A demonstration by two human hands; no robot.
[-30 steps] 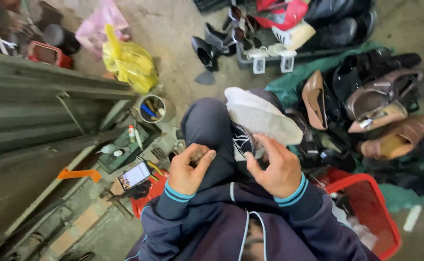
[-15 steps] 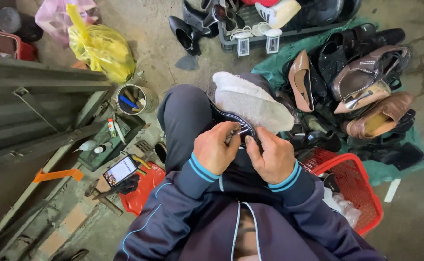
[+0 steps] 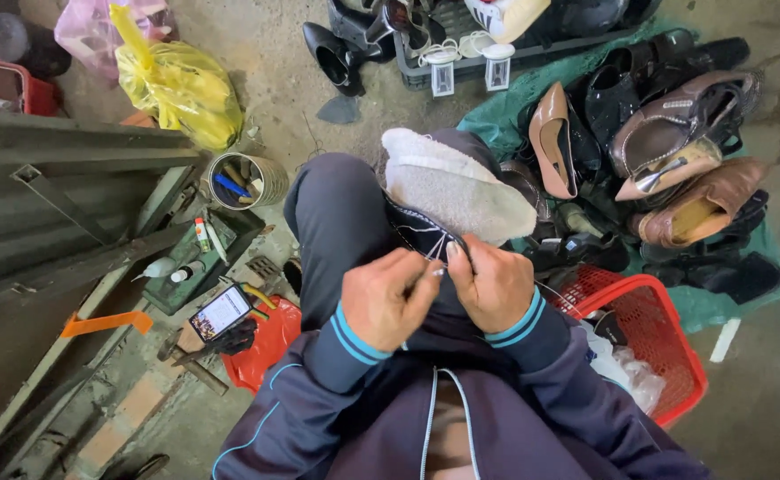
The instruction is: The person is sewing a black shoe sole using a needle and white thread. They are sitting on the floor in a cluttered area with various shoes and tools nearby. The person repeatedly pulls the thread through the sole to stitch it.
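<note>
At frame centre, the left hand (image 3: 388,298) and right hand (image 3: 489,286) both pinch thread at the shoe (image 3: 448,197) edge; short, taut, evenly spaced stitches would serve best.

Yellow plastic bag (image 3: 179,87) is seen top left on the concrete floor, pink bag (image 3: 88,27) just behind it. Round metal tin (image 3: 246,180) holding blue-handled tools is set beside a green box (image 3: 196,258) with small bottles. Smartphone with lit screen (image 3: 219,313) is propped near a flat red plastic lid (image 3: 270,342). Red mesh plastic basket (image 3: 652,333) is placed at right. Brown, tan and black leather shoes (image 3: 674,169) are piled on a green cloth (image 3: 497,116). Black high-heeled shoe (image 3: 337,55) lies beside a dark crate (image 3: 425,67).
</note>
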